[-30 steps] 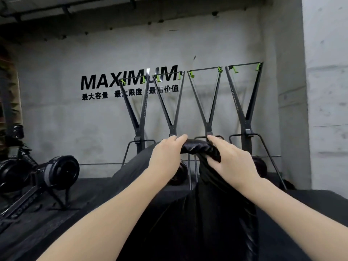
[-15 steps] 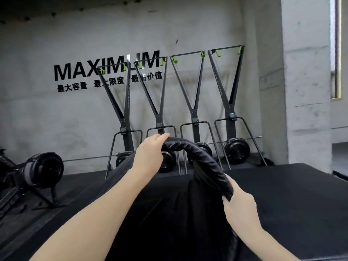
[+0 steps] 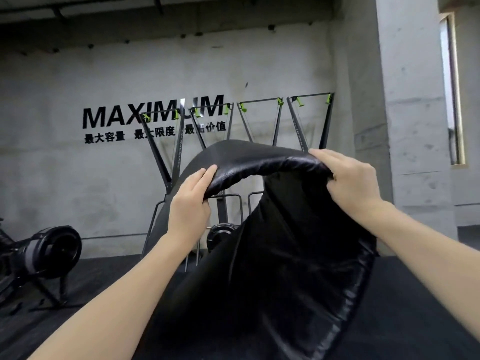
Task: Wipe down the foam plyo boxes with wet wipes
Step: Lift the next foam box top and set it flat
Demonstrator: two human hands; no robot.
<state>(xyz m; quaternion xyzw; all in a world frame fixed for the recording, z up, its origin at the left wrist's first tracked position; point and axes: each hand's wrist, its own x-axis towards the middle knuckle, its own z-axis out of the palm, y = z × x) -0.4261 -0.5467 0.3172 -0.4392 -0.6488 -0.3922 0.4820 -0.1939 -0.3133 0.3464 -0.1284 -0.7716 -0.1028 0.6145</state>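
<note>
Both hands grip a black leathery cover [image 3: 259, 229] raised at the centre of the frame: the left hand [image 3: 189, 201] pinches its rolled edge, the right hand [image 3: 350, 180] clutches the other end. No wipe shows, so wiping seems not yet begun.

Counted: two hands, left [image 3: 191, 203] and right [image 3: 350, 181]; one black cover [image 3: 272, 255]; four upright ski machines [image 3: 310, 120] along the wall; one rowing machine [image 3: 44, 255]; one wall sign [image 3: 153, 115].
</note>
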